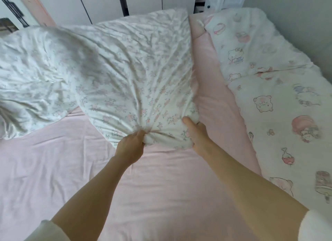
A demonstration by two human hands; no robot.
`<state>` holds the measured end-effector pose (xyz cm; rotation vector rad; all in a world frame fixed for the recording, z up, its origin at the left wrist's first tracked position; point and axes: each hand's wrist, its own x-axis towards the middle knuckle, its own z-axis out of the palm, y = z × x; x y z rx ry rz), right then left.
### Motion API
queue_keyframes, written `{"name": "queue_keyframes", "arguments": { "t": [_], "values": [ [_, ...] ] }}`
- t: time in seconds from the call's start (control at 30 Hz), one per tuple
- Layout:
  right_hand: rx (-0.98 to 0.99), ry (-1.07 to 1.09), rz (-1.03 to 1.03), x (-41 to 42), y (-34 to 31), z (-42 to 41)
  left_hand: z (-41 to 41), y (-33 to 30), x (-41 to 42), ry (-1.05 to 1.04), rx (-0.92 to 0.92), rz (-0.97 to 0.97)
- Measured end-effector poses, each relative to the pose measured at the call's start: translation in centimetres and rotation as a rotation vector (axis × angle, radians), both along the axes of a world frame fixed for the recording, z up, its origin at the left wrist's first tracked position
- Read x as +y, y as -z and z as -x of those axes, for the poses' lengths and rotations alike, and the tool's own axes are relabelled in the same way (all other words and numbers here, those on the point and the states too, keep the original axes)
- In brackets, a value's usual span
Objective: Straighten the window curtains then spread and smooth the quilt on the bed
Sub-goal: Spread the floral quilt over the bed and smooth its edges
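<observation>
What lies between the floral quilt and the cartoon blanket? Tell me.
In the head view, only a bare strip of pink sheet separates the floral quilt from the cartoon blanket.

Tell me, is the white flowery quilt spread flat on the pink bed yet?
Not yet. The white floral quilt is bunched, its corner gripped by both hands, left hand and right hand; bare pink sheet shows.

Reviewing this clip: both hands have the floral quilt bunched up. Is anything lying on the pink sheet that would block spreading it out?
Nothing visible does. The pink sheet in front of the floral quilt is bare. The left hand and right hand grip its near edge. The cartoon-print blanket lies along the right side, beside the quilt and not under it.
</observation>
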<state>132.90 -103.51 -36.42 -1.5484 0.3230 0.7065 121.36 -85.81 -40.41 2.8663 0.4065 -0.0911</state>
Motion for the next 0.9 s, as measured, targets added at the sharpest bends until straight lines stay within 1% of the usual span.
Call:
{"name": "queue_keyframes", "arguments": {
  "t": [0.1, 0.17, 0.27, 0.43, 0.67, 0.77, 0.9],
  "values": [
    [-0.024, -0.008, 0.019, -1.8, -2.2, 2.8, 2.4, -2.2, -1.5, 0.046, 0.058, -0.067],
    [-0.045, -0.023, 0.047, -3.9, -3.9, 3.8, 3.5, -4.0, -3.5, 0.063, 0.059, -0.094],
    [-0.099, -0.041, 0.079, -8.0, -6.6, 4.9, 5.2, -6.3, -7.6, 0.089, 0.040, -0.081],
    [-0.164, -0.118, 0.125, -15.2, -9.2, 8.4, 8.6, -9.0, -14.9, 0.095, 0.104, -0.069],
    [-0.092, -0.117, 0.122, -24.7, -11.7, 15.2, 15.0, -12.2, -23.3, 0.134, 0.257, 0.020],
    [-0.092, -0.132, 0.124, -26.0, -12.7, 17.4, 17.0, -13.0, -24.8, 0.100, 0.314, 0.076],
    [-0.063, -0.102, 0.081, -25.8, -13.4, 20.0, 19.4, -13.8, -24.7, 0.055, 0.305, 0.108]
  ]
}}
